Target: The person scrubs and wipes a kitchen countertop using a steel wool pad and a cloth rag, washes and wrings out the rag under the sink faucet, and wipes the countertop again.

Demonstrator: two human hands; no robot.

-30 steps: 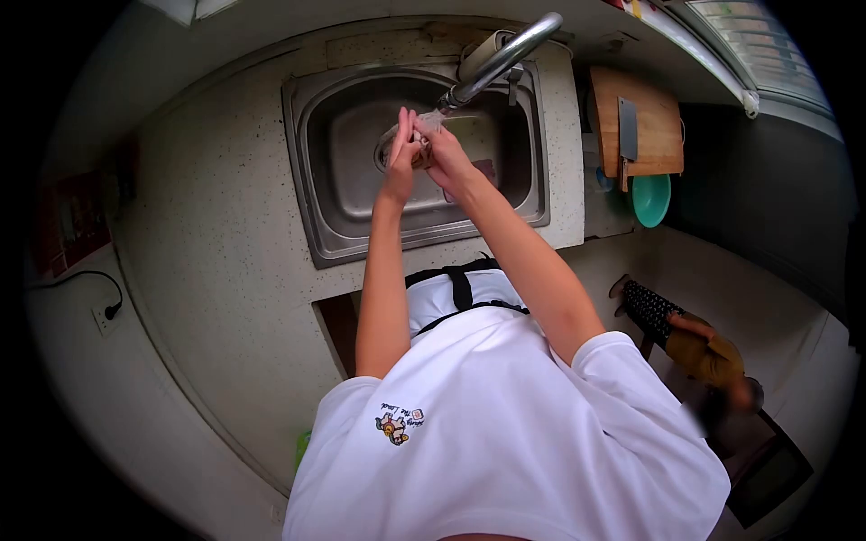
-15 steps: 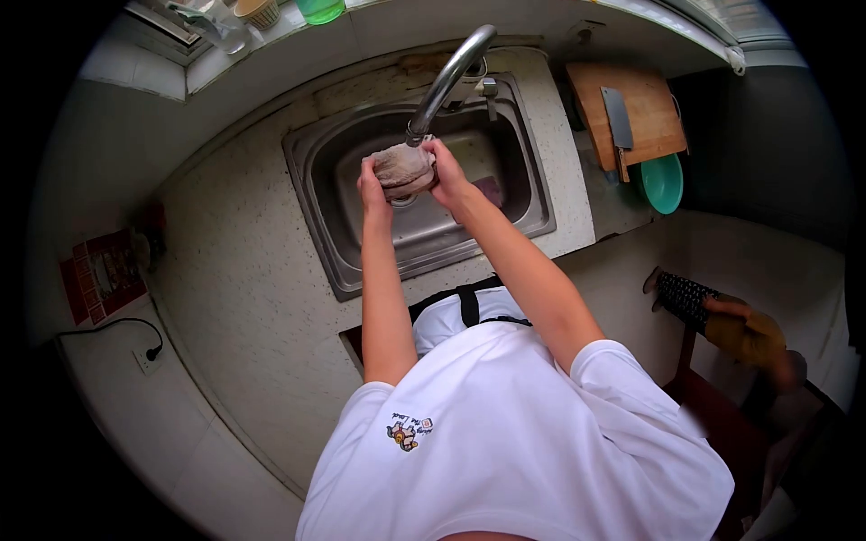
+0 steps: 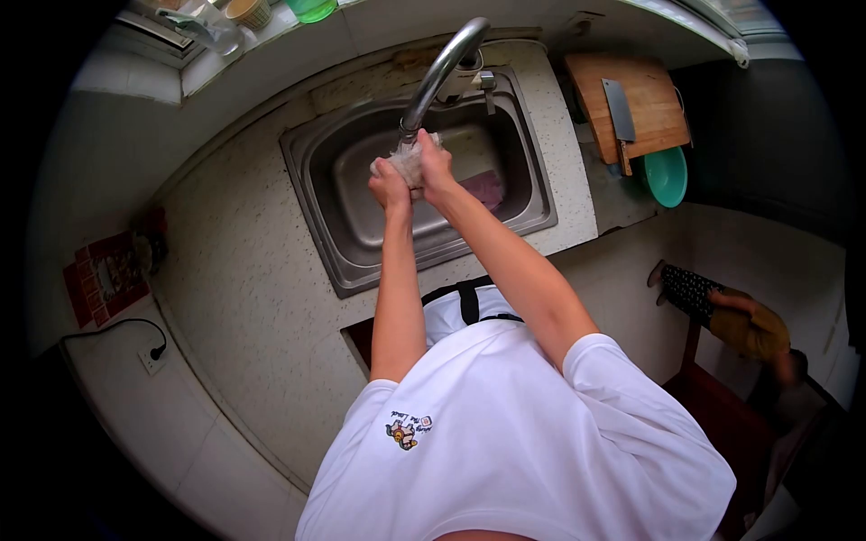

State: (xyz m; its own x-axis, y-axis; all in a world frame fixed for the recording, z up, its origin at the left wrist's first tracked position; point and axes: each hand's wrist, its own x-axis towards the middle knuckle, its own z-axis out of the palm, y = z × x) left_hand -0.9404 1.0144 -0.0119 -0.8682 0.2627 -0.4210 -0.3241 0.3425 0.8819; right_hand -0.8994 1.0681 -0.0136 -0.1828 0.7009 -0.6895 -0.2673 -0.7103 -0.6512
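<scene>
A greyish, wet-looking cloth (image 3: pixel 407 165) is bunched up between both hands, under the mouth of the curved metal tap (image 3: pixel 444 70). My left hand (image 3: pixel 391 187) is closed round its near left end. On its right side, my right hand (image 3: pixel 435 166) grips it with the fingers wrapped over. Both hands are above the basin of the steel sink (image 3: pixel 313 236). A purplish cloth (image 3: pixel 485 187) lies in the sink to the right of my right wrist. Part of the held cloth is hidden behind my fingers.
Right of the sink, a cleaver (image 3: pixel 619 113) lies on a wooden cutting board (image 3: pixel 654 99), with a turquoise bowl (image 3: pixel 666 178) beside it. The speckled counter (image 3: pixel 234 216) runs left. Another person (image 3: pixel 749 325) is at the lower right. A plugged-in cord (image 3: pixel 117 325) hangs at left.
The cloth was spread wider and folded between my hands; now it is squeezed into a smaller bunch. My hands have come closer together, with the left moving right.
</scene>
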